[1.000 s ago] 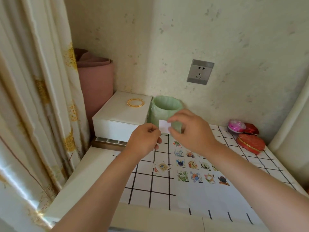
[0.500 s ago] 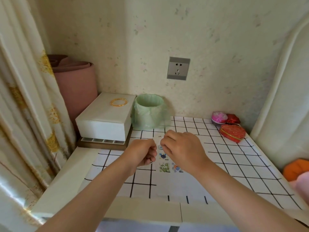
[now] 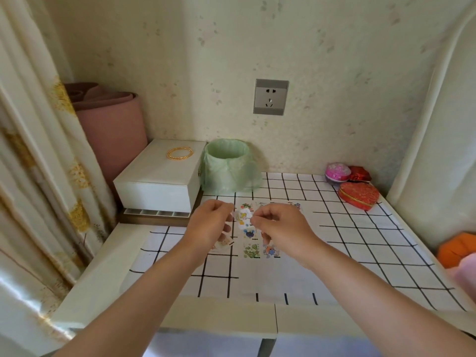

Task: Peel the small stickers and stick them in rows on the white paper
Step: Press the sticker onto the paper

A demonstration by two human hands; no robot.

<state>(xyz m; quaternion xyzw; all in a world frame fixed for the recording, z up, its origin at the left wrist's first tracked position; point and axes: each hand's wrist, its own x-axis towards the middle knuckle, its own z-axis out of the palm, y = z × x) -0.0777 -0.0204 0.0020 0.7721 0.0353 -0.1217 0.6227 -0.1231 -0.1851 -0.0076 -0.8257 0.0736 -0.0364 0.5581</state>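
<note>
White-edged sticker (image 3: pixel 242 218) pinched between left hand (image 3: pixel 210 226) and right hand (image 3: pixel 283 228).

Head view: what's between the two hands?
One small white-edged cartoon sticker, pinched by both the left hand and right hand, above the white paper sheet. Head view shows it.

One wide-angle camera, worn on the head, looks forward and down, close over the black-gridded white surface (image 3: pixel 360 240). The speckled cream wall (image 3: pixel 334 73) stands at 12 o'clock. The left hand (image 3: pixel 210 225) and right hand (image 3: pixel 283 228) reach in from 6 o'clock.
</note>
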